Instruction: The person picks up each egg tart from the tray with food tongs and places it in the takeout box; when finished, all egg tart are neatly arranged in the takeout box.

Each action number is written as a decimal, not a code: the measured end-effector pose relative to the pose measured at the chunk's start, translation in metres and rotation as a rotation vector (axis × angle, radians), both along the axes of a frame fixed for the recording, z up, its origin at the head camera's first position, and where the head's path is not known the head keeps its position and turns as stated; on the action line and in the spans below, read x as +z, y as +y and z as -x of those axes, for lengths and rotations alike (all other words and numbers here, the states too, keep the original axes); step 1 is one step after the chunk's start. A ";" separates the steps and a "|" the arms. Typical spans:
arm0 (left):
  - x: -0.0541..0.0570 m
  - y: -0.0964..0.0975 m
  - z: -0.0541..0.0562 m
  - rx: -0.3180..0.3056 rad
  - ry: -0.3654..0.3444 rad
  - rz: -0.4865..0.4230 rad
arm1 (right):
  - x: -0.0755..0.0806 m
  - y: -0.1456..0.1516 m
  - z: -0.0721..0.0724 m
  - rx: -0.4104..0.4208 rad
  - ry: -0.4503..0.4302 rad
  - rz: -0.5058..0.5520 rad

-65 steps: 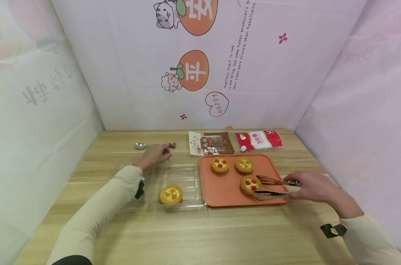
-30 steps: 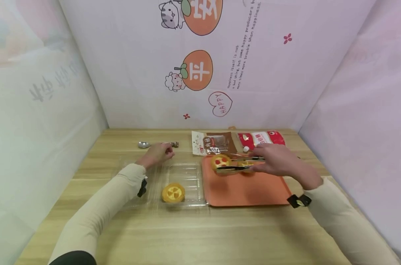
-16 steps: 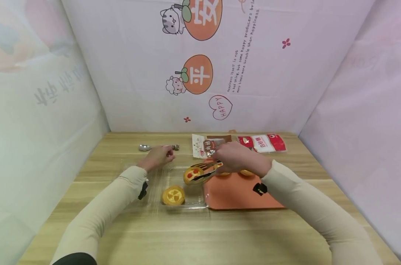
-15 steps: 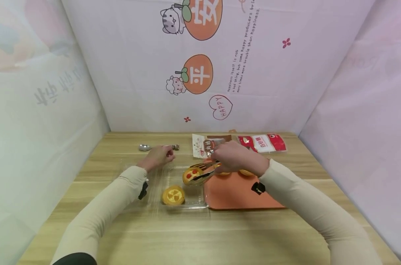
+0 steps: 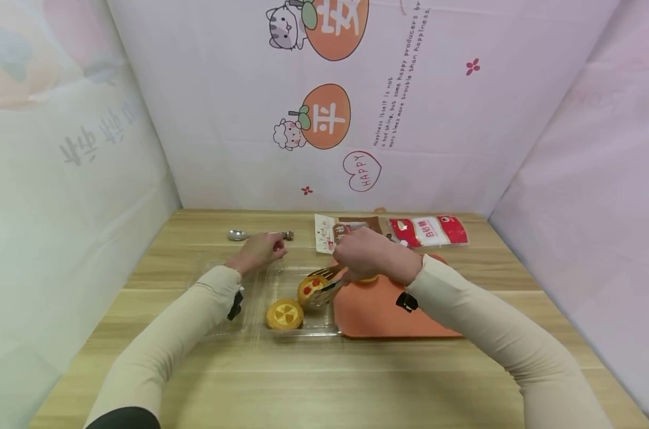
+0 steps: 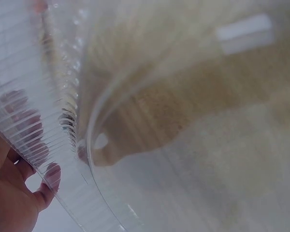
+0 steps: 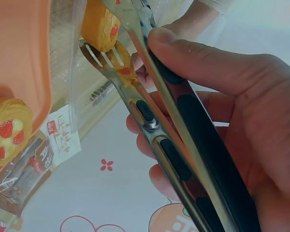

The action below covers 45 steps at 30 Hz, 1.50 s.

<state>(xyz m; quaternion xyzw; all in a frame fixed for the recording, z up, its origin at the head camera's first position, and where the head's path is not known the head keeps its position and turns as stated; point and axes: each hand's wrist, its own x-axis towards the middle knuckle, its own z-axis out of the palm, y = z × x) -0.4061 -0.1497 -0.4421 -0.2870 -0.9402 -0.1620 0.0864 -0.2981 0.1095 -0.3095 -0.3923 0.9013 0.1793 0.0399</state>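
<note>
My right hand [image 5: 364,253] grips black-handled metal tongs [image 7: 174,121], with thumb and fingers wrapped around their handles. Between the tong ends is a strawberry-topped tart [image 5: 310,289], inside a clear plastic container [image 5: 316,332]. A second tart [image 5: 284,314], with yellow fruit, touches or nearly touches it. Whether the tongs still pinch the first tart I cannot tell. My left hand [image 5: 257,253] stays loosely curled past the container's back edge, with nothing visible in its fingers. In the left wrist view, that hand [image 6: 14,193] shows partly through ribbed clear plastic.
An orange tray [image 5: 389,310] adjoins the container on the right; a strawberry tart [image 7: 8,133] sits on it, and my right arm covers part of it. Behind lie a spoon [image 5: 237,235], a brown-and-white packet [image 5: 324,232] and a red-and-white bag [image 5: 428,231].
My right hand has carried the strawberry tart in the tongs from the tray leftward into the container, then down beside the yellow-fruit tart. The left hand keeps its place.
</note>
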 end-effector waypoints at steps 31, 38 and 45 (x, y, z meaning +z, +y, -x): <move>0.000 0.001 -0.001 0.016 -0.020 -0.010 | -0.005 -0.010 -0.010 0.018 0.040 -0.057; -0.002 0.003 0.000 0.012 -0.012 -0.002 | -0.001 -0.020 -0.010 0.048 0.069 -0.081; 0.001 0.003 -0.001 0.017 -0.023 0.003 | -0.001 -0.024 -0.010 0.050 0.069 -0.115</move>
